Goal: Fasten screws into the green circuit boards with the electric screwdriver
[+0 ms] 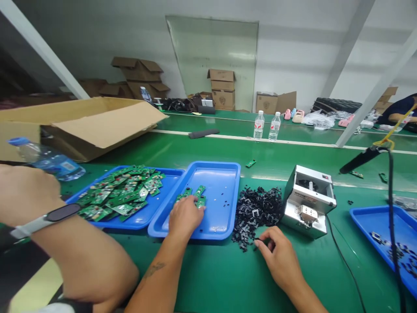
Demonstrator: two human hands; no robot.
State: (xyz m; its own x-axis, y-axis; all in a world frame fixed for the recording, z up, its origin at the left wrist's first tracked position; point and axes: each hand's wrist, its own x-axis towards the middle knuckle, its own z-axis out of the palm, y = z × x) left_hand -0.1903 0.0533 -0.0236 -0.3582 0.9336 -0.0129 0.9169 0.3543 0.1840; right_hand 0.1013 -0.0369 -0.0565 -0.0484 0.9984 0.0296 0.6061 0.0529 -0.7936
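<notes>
My left hand point(186, 217) is in the middle blue tray point(213, 174), its fingers curled over green circuit boards point(200, 191) and closed on one of them; the fingertips are partly hidden. My right hand point(280, 256) pinches a small black plastic part point(259, 239) between thumb and index finger. It is at the front edge of a loose pile of black plastic parts point(257, 211), just right of the tray. A few tiny black bits point(224, 202) lie on the tray floor.
Left, another blue tray point(176, 172) bears heaped boards point(124, 191); a co-worker's arm point(81, 252) with a wristband crosses in front, near a water bottle point(61, 163). A small white machine point(309, 202) stands right of the pile. Farther right are a hanging black tool point(361, 158) and a tray point(361, 213).
</notes>
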